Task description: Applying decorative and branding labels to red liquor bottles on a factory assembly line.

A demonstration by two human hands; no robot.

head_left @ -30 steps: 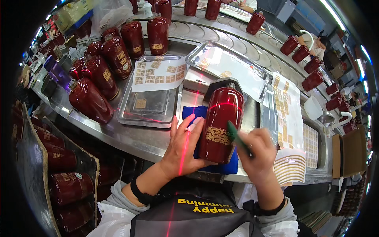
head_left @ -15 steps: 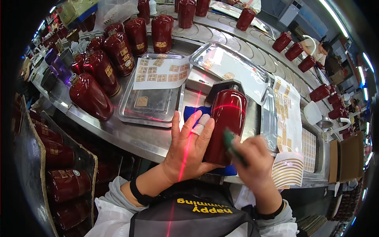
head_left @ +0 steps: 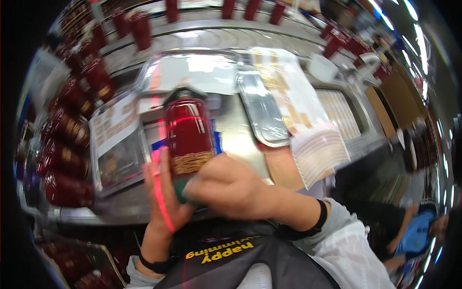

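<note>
A dark red bottle (head_left: 187, 130) with a black cap and a gold label band stands on a blue pad (head_left: 216, 142) on the metal counter, right in front of me. My left hand (head_left: 163, 197) lies flat along its lower left side, fingers pointing up, with a red light line running across them. My right hand (head_left: 231, 188) is closed around a green tool (head_left: 183, 192) and pressed against the bottle's base under the gold band. The picture is blurred by motion.
Rows of the same red bottles (head_left: 67, 139) fill the left, and more (head_left: 139, 26) stand at the back. Metal trays (head_left: 115, 159) lie beside the bottle, with sheets of gold labels (head_left: 288, 96) and a stack of sheets (head_left: 320, 151) to the right. Another person (head_left: 418, 226) is at lower right.
My right hand has moved left and down, from the bottle's right side to its base. My left hand stays against the bottle. The view has swung and blurred.
</note>
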